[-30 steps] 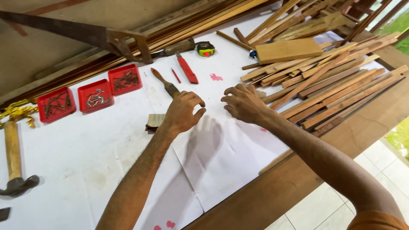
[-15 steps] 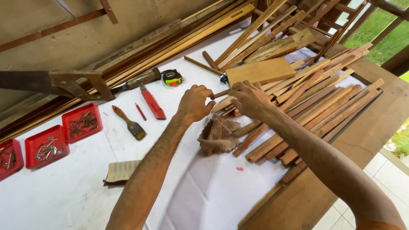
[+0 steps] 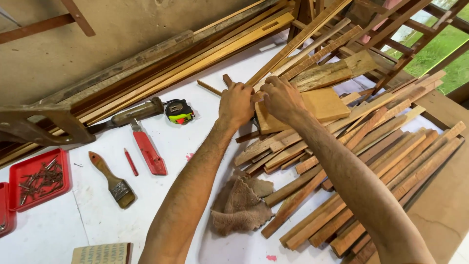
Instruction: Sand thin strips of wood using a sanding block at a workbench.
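Two hands, left hand (image 3: pixel 236 103) and right hand (image 3: pixel 280 98), fingers gripping flat board (image 3: pixel 322 105), wood strips (image 3: pixel 371 146) crowding below.

A workbench (image 3: pixel 442 210) under white paper (image 3: pixel 58 230); on it wood strips (image 3: pixel 371 146), a brown rag (image 3: pixel 242 203), brush (image 3: pixel 111 178), red knife (image 3: pixel 148 151), tape measure (image 3: pixel 179 111), red nail tray (image 3: pixel 36 178)

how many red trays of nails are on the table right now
2 red trays: one full of nails at the left, beside the paintbrush; a second is cut off by the left edge. More may lie out of view.
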